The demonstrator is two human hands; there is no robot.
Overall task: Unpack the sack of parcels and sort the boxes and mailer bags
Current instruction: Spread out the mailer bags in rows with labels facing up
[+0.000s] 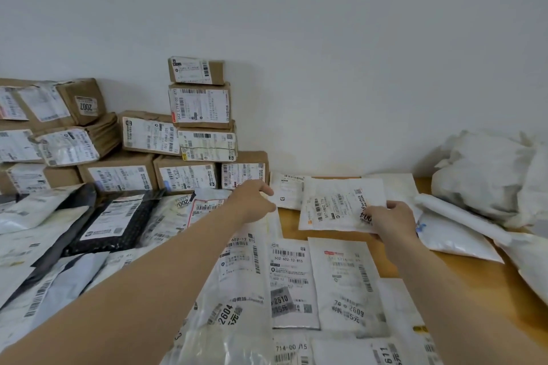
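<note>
Plain pale wall (296, 24) (evenly lit) behind a wooden table (462, 272).

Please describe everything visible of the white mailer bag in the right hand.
The white mailer bag is flat and roughly rectangular, seemingly thin matte plastic. A printed label with barcodes sits on its top face; a bold black number is partly hidden. The right hand pinches its near right corner. It lies slightly askew over the wooden table, overlapping other white mailers behind.
</note>
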